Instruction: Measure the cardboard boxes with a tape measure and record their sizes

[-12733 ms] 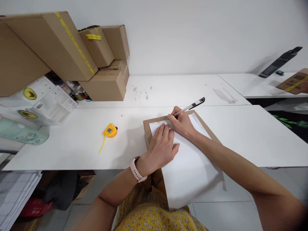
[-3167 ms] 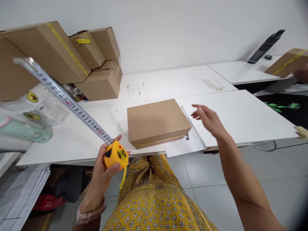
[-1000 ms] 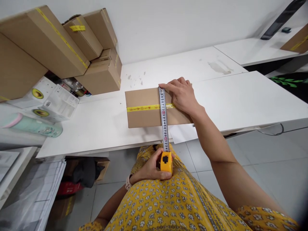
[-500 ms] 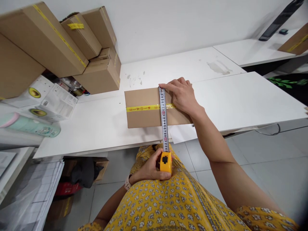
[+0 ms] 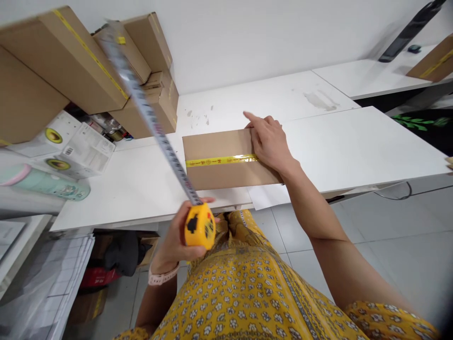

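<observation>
A yellow tape measure [image 5: 201, 227] is gripped in my left hand [image 5: 173, 241], in front of the table's near edge. Its metal blade [image 5: 155, 120] stays pulled out and slants up to the left, its far end blurred and in the air. A closed cardboard box [image 5: 219, 177] with printed yellow tape along its middle lies on the white table. My right hand [image 5: 271, 144] rests over the box's right end, fingers curled at the far edge and the index finger pointing out past it. The blade no longer lies across the box.
Several stacked cardboard boxes [image 5: 141, 111] stand at the back left. Nearer are white cartons with avocado pictures [image 5: 87, 148] and a mint green bottle with a pink rim [image 5: 53, 184]. A paper sheet [image 5: 271, 196] sticks out at the table's [image 5: 336, 151] front edge.
My left hand has moved left and turned, lifting the tape measure's blade off the box and swinging it to the left. My right index finger has let go of the blade's end.
</observation>
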A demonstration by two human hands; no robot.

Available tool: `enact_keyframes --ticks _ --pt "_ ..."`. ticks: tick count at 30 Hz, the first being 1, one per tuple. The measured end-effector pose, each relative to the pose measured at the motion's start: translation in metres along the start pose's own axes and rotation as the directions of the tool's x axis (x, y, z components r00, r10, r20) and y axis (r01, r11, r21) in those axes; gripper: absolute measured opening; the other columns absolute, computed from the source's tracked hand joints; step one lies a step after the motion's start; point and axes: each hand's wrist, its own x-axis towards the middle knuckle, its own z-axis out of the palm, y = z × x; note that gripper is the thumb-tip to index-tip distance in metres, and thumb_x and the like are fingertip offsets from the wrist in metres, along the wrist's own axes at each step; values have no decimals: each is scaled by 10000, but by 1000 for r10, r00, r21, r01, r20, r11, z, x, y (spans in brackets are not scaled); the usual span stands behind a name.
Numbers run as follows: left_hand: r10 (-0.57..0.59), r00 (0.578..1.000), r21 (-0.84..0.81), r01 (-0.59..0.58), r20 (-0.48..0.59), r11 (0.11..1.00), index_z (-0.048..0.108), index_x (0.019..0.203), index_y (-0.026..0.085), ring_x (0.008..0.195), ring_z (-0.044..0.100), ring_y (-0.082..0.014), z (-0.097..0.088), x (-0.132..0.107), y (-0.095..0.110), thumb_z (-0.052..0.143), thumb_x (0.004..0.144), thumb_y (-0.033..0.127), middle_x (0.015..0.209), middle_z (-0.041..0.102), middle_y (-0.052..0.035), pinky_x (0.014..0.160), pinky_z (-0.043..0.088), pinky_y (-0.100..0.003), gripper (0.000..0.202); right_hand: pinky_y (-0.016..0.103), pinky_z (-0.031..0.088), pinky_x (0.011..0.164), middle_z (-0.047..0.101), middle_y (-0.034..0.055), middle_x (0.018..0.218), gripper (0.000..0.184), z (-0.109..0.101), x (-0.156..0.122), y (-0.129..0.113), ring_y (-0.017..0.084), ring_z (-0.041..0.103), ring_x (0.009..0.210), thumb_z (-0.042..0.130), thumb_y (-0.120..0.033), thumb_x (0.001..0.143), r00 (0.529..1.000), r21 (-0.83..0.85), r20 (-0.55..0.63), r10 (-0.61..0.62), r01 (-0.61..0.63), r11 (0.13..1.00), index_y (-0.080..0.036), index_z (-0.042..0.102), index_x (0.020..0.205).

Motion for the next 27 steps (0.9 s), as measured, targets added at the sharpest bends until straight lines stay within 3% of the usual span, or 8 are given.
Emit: enact_keyframes --ticks 4,8,10,13,18,22,25,27 --pt "134 935 114 -101 -329 988 570 1259 265 972 740 -260 -22 -2 9 907 638 335 1644 379 -146 740 650 -334 710 497 373 943 688 127 1187 436 -6 -28 -15 319 535 1084 326 -326 1041 999 -58 -36 -36 34 998 -267 595 1379" --pt "36 928 84 -5 -371 996 549 1263 258 974 748 -275 -37 -5 -14 909 652 372 1529 516 -150 733 646 -337 718 483 375 940 715 102 1232 388 -5 -76 -33 297 587 1080 421 -269 1026 992 -125 -104 -74 61 990 -293 631 1351" --pt "-26 944 55 46 -329 997 532 1271 253 979 751 -302 -41 -7 -32 924 636 399 1332 642 -124 748 646 -365 761 462 386 939 730 80 1231 403 2 -103 -37 280 612 1079 477 -234 1010 979 -152 -167 -119 94 984 -324 611 1379" --pt "-79 956 41 94 -284 995 532 1242 250 977 755 -312 -44 -8 -53 922 640 432 1144 682 -77 797 642 -407 740 406 420 946 748 59 1214 503 17 -137 -38 239 637 1094 535 -148 977 940 -160 -264 -216 178 971 -315 545 1452" --pt "-38 960 195 95 -276 976 519 1287 249 979 756 -308 -45 -13 -46 894 669 423 1287 634 -125 766 641 -385 744 405 450 1016 737 72 1266 565 22 -154 -38 228 646 1155 592 -95 945 951 -124 -222 -215 192 974 -271 528 1478" --pt "84 977 558 41 -197 829 521 1344 267 1025 733 -281 -41 -21 -16 833 739 359 1334 641 -118 768 623 -342 687 433 531 905 732 63 1208 466 -8 -139 -44 237 671 1075 595 -208 979 945 223 -322 54 21 975 -337 573 1426" --pt "23 999 781 -39 32 623 505 1365 254 906 729 -241 -32 -19 1 801 754 331 1179 707 -85 731 611 -330 684 423 583 771 697 62 1252 483 -38 -123 -43 223 694 943 512 -398 1027 892 581 -337 302 -55 812 -386 469 1508" --pt "-64 977 839 -142 205 525 496 1374 238 925 729 -252 -24 -13 8 781 745 307 1184 709 -89 767 611 -354 694 391 581 647 613 60 1404 558 -56 -113 -38 235 705 945 477 -577 1006 858 705 -344 383 -34 708 -448 393 1543"
